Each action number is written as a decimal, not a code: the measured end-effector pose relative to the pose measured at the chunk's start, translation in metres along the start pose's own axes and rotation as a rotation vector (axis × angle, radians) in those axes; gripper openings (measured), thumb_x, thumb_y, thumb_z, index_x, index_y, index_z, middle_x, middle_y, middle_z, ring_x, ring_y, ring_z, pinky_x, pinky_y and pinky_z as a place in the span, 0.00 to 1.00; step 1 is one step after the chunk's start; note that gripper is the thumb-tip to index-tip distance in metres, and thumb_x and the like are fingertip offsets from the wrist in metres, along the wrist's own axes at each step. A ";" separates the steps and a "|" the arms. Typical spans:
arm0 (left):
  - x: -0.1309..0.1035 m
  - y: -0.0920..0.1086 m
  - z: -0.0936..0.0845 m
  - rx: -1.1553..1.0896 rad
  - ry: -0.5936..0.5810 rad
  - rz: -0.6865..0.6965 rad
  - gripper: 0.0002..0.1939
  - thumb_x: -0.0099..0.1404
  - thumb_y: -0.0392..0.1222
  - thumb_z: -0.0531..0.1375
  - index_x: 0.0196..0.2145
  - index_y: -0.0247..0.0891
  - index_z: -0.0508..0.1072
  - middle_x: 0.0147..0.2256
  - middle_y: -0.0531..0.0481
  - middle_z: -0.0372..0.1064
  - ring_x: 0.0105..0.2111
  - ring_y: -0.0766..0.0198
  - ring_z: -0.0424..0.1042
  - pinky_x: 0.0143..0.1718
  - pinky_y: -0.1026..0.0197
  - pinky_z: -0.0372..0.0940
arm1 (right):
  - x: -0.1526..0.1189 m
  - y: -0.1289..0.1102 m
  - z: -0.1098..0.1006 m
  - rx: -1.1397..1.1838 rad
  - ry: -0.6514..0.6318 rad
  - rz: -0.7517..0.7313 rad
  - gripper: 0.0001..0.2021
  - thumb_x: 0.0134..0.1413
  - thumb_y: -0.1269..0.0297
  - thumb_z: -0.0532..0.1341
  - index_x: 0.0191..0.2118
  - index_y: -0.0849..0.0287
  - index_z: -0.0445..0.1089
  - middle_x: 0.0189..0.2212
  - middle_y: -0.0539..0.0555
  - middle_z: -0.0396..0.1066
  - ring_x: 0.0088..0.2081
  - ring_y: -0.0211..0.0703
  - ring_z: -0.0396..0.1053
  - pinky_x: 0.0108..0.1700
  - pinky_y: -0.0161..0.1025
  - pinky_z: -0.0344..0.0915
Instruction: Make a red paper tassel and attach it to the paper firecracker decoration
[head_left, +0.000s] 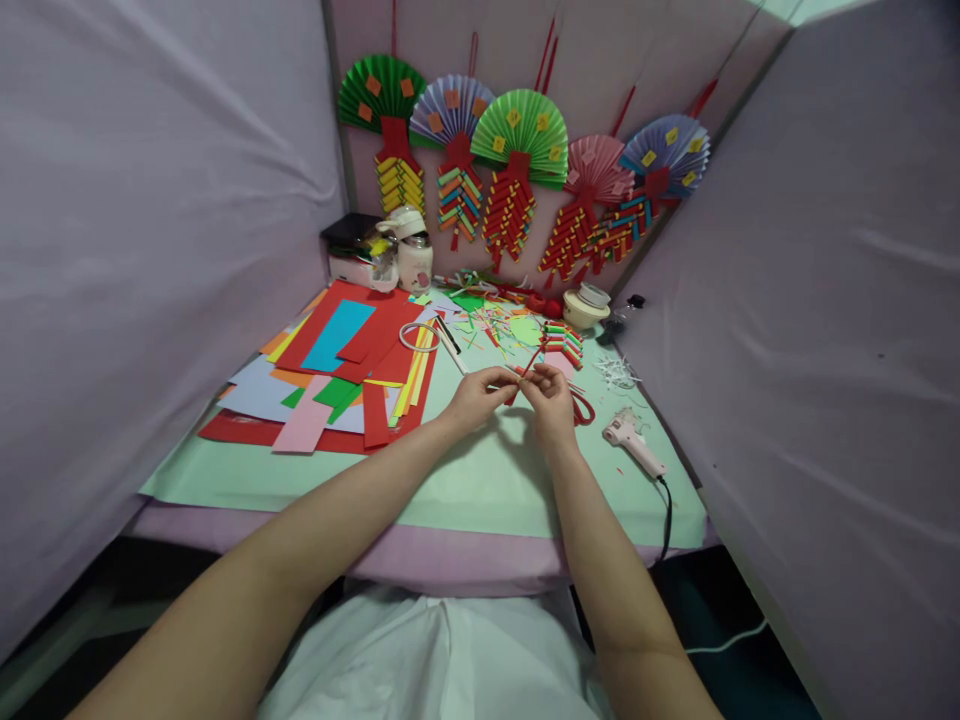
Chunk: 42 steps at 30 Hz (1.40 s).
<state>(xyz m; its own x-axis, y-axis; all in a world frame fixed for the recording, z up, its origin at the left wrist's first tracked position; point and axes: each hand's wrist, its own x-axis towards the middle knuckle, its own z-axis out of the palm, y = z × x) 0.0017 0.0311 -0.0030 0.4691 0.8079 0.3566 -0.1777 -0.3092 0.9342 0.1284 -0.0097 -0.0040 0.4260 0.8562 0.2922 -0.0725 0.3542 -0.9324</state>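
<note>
My left hand (481, 396) and my right hand (550, 402) meet over the middle of the table, fingertips pinched together. Between them is a thin red strip (533, 358), its upper end sticking out above the fingers; whether it is paper or cord I cannot tell. Just behind my right hand lies a cluster of small rolled paper tubes (562, 342) in red, green and white. Red-handled scissors (584, 408) rest beside that hand, partly hidden by it. A pale glue gun (634, 445) lies farther right, its black cord running off the front edge.
Coloured paper sheets (322, 350) are piled at the left, with a white tape ring (419, 337) and a craft knife (451, 345) nearby. Paper scraps (487, 320) cover the back. A white bottle (415, 262) stands behind the pile. Paper fan ornaments (519, 138) hang on the back wall.
</note>
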 end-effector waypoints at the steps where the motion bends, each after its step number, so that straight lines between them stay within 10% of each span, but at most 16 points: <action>1: 0.000 0.000 0.000 -0.004 0.003 -0.014 0.10 0.56 0.42 0.59 0.35 0.34 0.74 0.30 0.49 0.71 0.30 0.66 0.68 0.34 0.62 0.62 | 0.000 0.000 0.000 0.017 -0.002 0.012 0.19 0.41 0.64 0.66 0.40 0.56 0.61 0.34 0.50 0.68 0.37 0.39 0.67 0.42 0.41 0.65; 42: -0.002 0.002 0.006 -0.318 -0.024 -0.289 0.15 0.48 0.45 0.67 0.32 0.34 0.73 0.29 0.49 0.69 0.27 0.69 0.66 0.32 0.62 0.62 | 0.000 -0.001 0.001 0.115 0.022 0.096 0.16 0.38 0.66 0.63 0.36 0.55 0.59 0.29 0.46 0.67 0.31 0.37 0.66 0.38 0.38 0.64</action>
<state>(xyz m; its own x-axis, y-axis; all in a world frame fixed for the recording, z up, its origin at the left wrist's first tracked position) 0.0055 0.0261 -0.0016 0.5582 0.8255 0.0831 -0.2922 0.1018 0.9509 0.1272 -0.0099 -0.0033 0.4314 0.8804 0.1969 -0.2160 0.3127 -0.9250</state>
